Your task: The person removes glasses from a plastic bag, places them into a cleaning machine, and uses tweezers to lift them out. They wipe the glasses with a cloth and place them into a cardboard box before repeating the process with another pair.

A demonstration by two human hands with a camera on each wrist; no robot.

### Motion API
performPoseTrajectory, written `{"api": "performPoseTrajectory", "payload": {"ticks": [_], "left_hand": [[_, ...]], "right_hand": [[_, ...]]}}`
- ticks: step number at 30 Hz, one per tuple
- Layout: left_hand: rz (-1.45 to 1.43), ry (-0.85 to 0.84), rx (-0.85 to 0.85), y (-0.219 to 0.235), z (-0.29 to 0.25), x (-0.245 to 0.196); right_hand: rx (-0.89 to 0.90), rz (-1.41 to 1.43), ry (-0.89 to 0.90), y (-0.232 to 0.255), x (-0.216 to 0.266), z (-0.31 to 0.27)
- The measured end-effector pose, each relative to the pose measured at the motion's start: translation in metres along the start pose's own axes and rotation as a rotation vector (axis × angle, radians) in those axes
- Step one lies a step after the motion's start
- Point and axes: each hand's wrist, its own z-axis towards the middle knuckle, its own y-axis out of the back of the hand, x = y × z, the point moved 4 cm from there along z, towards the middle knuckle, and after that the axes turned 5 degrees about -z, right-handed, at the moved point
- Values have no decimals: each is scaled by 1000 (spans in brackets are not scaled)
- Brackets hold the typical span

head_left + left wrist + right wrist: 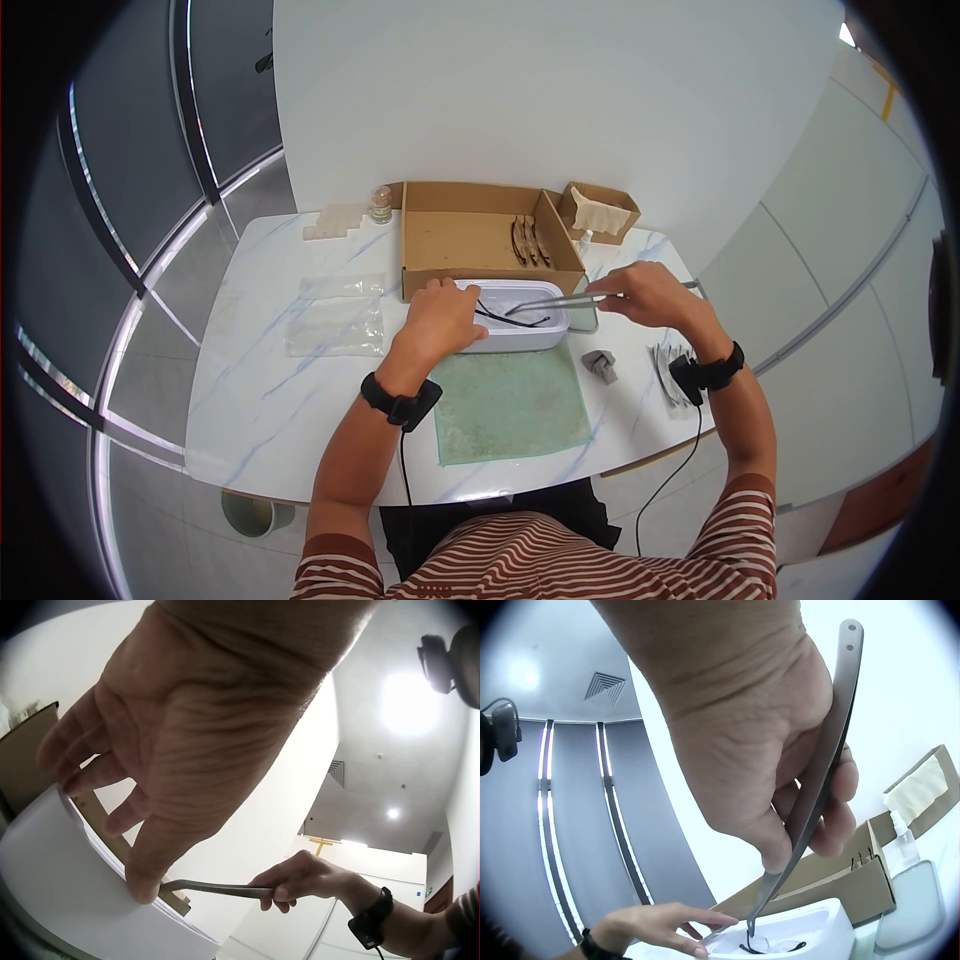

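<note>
My right hand [645, 293] grips a pair of long metal tweezers [829, 754]. Their bent tips reach down into a pale oblong tub [515, 340], right at a pair of black-framed glasses [522, 322] lying in it. Clear lenses and a dark temple show in the right wrist view. My left hand [437, 322] rests on the tub's left end with fingers spread; in the left wrist view, its thumb [144, 881] lies on the near rim and the other fingertips are at the rim farther along.
Behind the tub stands a cardboard box [455, 235] holding several dark-framed glasses. A smaller box [622, 222] with a cloth is behind right. A green mat [512, 410] lies in front, a grey crumpled cloth [600, 366] right, clear plastic bags [337, 318] left.
</note>
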Motion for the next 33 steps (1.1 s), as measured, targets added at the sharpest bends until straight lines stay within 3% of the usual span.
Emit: {"api": "performPoseTrajectory", "payload": {"ticks": [4, 10, 14, 33], "left_hand": [[6, 8, 12, -1, 1, 0], [-3, 8, 12, 1, 0, -1], [-5, 9, 20, 0, 1, -1], [-19, 11, 18, 1, 0, 0]], "right_hand": [[108, -47, 1, -6, 19, 1], [-21, -143, -16, -5, 17, 0], [-2, -151, -84, 7, 15, -1], [69, -59, 8, 8, -15, 22]]}}
